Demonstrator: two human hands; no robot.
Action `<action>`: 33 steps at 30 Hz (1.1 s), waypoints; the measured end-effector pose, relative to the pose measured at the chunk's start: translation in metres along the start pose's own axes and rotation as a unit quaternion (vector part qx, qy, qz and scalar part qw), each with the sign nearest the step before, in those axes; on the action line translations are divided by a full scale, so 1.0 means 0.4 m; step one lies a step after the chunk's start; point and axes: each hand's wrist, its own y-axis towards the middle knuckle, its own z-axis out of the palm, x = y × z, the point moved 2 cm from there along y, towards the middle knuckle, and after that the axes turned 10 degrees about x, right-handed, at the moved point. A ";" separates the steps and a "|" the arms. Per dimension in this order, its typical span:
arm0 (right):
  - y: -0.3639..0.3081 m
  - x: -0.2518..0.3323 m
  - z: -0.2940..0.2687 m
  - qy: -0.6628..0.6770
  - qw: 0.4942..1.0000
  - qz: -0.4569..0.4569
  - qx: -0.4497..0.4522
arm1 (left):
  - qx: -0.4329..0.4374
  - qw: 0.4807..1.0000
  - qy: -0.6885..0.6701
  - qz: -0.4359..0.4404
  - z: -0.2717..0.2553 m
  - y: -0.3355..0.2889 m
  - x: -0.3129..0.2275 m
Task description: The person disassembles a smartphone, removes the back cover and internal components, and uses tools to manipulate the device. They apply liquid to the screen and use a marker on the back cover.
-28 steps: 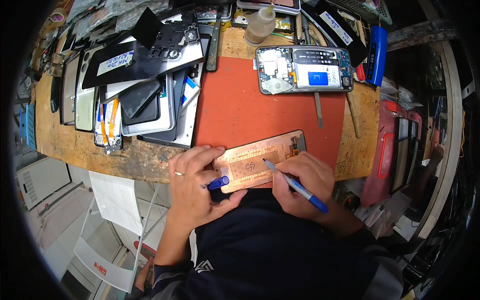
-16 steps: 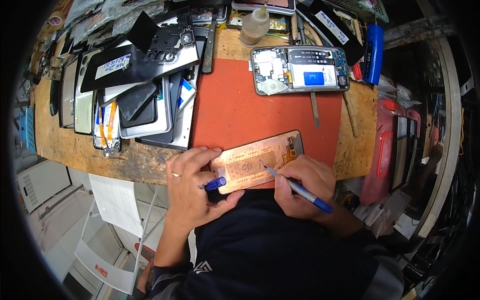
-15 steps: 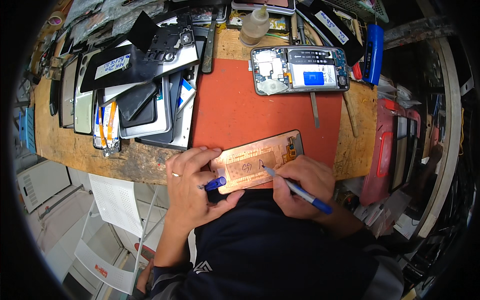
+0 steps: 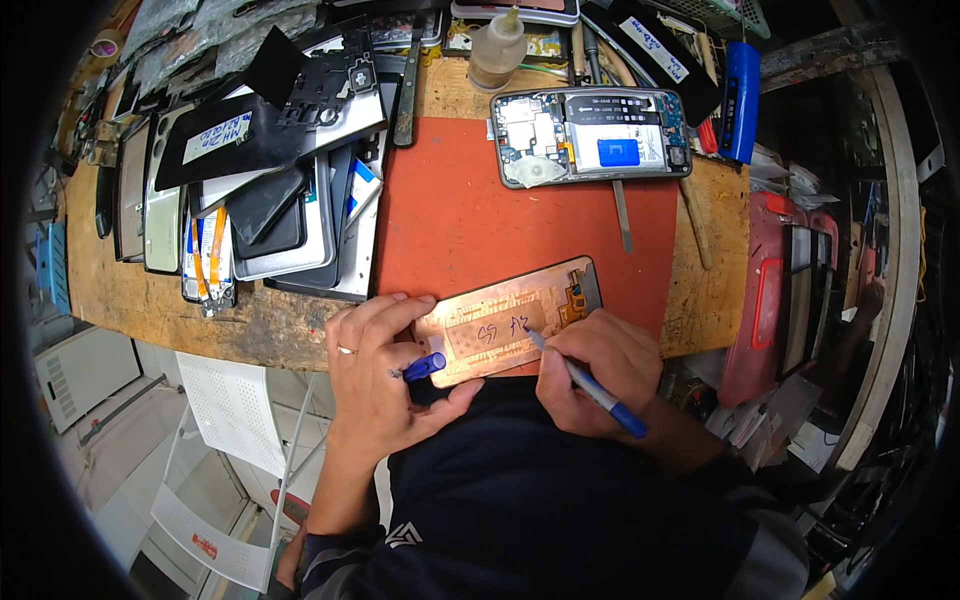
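Observation:
My left hand (image 4: 375, 375) grips the left end of a phone screen (image 4: 470, 350), its copper-coloured back facing up. Between the fingers of that same hand sits a blue marker cap (image 4: 426, 367). My right hand (image 4: 610, 370) is closed round a grey and blue marker pen (image 4: 598, 391), whose tip touches the copper back just right of some dark handwriting. A flex cable with a small connector (image 4: 574, 300) lies at the screen's right end. Beyond my hands, an opened phone (image 4: 535, 125) shows its circuit board and battery on the red mat (image 4: 440, 210).
Phone parts, including a black back cover (image 4: 215, 150), pile up at the left. A dropper bottle (image 4: 496, 55) and a knife (image 4: 407, 95) stand and lie at the back. A metal strip (image 4: 622, 220) and a thin stick (image 4: 696, 225) are near the opened phone. A blue tool (image 4: 740, 105) lies at the right.
The marker tip has moved slightly and another mark has appeared beside the earlier writing. The whole scene has shifted a little to the left in view. Both hands keep their holds.

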 end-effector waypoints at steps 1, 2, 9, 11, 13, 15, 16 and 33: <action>-0.007 -0.004 0.000 -0.007 1.000 0.004 -0.013 | 0.000 1.000 0.001 0.001 0.000 0.001 0.000; -0.011 -0.007 -0.001 -0.014 1.000 0.007 -0.026 | -0.001 1.000 0.002 0.002 0.001 0.001 0.000; -0.011 0.001 -0.005 -0.029 0.999 0.013 -0.008 | 0.000 1.000 0.002 0.002 -0.001 0.001 0.000; -0.015 -0.006 -0.009 -0.040 0.999 0.028 -0.020 | 0.004 1.000 0.005 -0.001 -0.002 0.001 0.000; -0.016 -0.010 -0.005 -0.029 0.999 0.017 -0.027 | 0.000 1.000 0.005 0.003 0.002 -0.001 0.001; -0.016 -0.010 -0.006 -0.023 0.999 0.016 -0.021 | -0.002 1.000 0.004 0.004 0.004 -0.001 0.002; -0.015 -0.007 -0.008 -0.021 1.000 0.020 -0.012 | -0.001 1.000 0.004 0.004 0.001 0.000 0.001; 0.001 -0.005 -0.003 0.005 1.000 0.010 0.010 | 0.001 1.000 0.015 0.015 -0.002 0.003 0.000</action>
